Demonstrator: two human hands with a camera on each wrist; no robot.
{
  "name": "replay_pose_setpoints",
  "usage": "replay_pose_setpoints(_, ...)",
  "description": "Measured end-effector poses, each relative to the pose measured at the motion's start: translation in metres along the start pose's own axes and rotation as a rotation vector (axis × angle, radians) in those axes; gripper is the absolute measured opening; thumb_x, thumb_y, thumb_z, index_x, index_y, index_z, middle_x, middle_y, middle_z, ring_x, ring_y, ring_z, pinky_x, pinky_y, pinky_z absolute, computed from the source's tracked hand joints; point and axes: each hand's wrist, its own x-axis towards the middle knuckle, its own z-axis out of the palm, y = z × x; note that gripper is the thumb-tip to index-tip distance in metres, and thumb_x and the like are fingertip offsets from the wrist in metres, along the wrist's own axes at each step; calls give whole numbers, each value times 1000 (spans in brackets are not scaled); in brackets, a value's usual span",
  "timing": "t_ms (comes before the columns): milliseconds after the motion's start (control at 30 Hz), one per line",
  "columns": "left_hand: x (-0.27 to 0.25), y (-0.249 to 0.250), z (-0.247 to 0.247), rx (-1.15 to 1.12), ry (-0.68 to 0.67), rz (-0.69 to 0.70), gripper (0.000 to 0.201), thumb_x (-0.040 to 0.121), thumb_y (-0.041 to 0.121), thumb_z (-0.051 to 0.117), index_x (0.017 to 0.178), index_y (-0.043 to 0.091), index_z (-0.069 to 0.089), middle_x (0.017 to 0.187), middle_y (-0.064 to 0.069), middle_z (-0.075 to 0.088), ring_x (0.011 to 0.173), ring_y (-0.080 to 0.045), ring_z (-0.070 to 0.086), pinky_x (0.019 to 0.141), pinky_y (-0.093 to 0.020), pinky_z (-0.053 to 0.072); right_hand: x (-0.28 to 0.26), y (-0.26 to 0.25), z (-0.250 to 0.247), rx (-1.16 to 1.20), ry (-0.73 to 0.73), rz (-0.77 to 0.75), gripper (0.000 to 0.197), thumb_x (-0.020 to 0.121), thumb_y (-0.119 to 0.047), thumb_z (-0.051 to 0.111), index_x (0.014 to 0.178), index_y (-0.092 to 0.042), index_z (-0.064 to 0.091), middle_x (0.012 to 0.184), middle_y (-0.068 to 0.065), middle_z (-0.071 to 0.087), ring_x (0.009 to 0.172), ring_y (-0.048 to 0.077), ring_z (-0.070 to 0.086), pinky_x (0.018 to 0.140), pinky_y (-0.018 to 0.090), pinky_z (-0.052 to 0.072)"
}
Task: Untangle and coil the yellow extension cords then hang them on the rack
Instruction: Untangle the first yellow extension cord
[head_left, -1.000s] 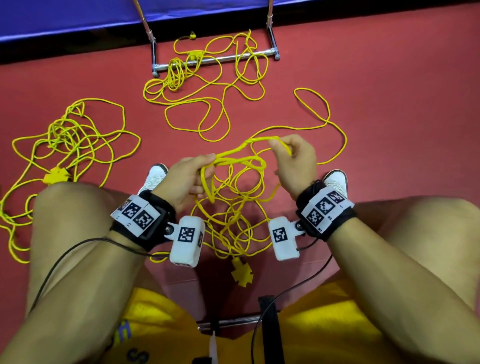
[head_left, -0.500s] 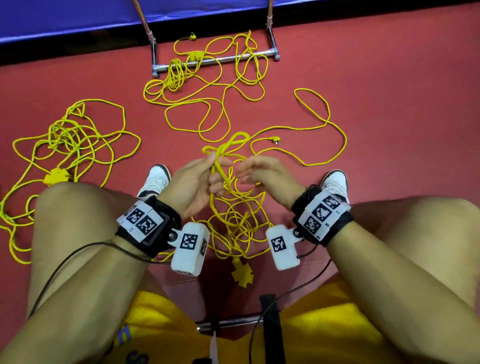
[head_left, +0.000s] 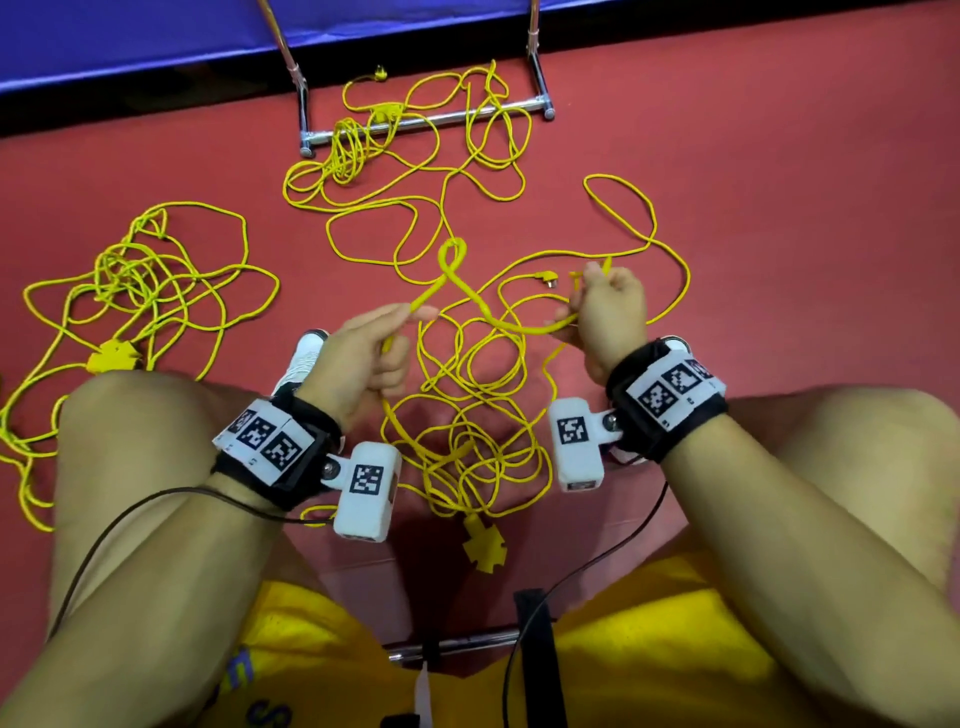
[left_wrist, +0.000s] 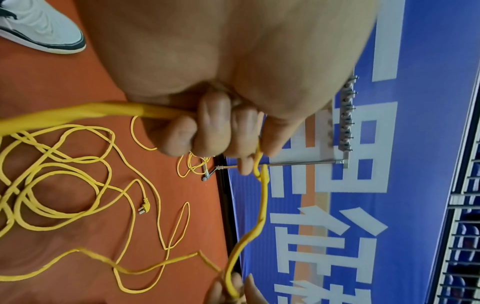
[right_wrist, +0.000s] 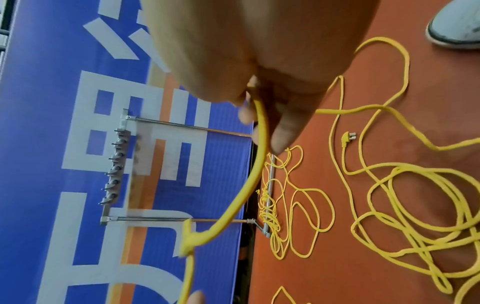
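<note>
1. Bare red floor (head_left: 779, 156) lies open right of the rack (head_left: 426, 122).
2. Tangled yellow cords (head_left: 467, 415) fill the gap between the knees.
3. Another cord tangle (head_left: 150, 270) clutters the left.

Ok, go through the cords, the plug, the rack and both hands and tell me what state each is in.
left hand: grips the held cord.
right hand: grips the same cord.
held cord: lifted between the hands, one twisted loop, the rest tangled on the floor.
left cord pile: tangled on the floor.
far cord: tangled, draped over the rack's base bar.
plug: loose on the floor.
rack: standing, hooks bare.
</note>
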Motion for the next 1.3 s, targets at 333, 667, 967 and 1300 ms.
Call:
replay_pose_setpoints(333,-5,-3,5,-63,-36,21,15,98,-2,47,99,10,56,90,-10,76,67,-19,72,65,-28,59,-28,16,19,-448,-366,-112,36,75,-51,67,89,-17,71,88,2,69,85,21,65,77,34,51)
replay_pose_setpoints(667,-9,-10,16,4,-165,-101,13,92,8,63,104,8,58,79,-11,70,63,-19,65,72,-34,58,-56,27,35,-213,-700,-236,13,90,-24,56,100,-22,48,78,-6,63,68,5,56,68,20,44)
replay_pose_setpoints(967,-8,-10,19,-78,-111,-101,21,91,18,55,102,3,64,83,-8,70,76,-19,69,71,-40,60,-53,24,31,-327,-591,-444,12,94,-19,54,87,-22,62,73,-10,56,58,-3,48,60,20,35)
replay_pose_setpoints(1300,6,-14,-7,161,381,180,13,84,3,73,81,15,73,60,6,65,61,-11,53,60,-23,41,-46,14,19,-567,-521,-449,36,83,-30,77,57,-25,52,49,-13,42,51,5,38,55,25,30)
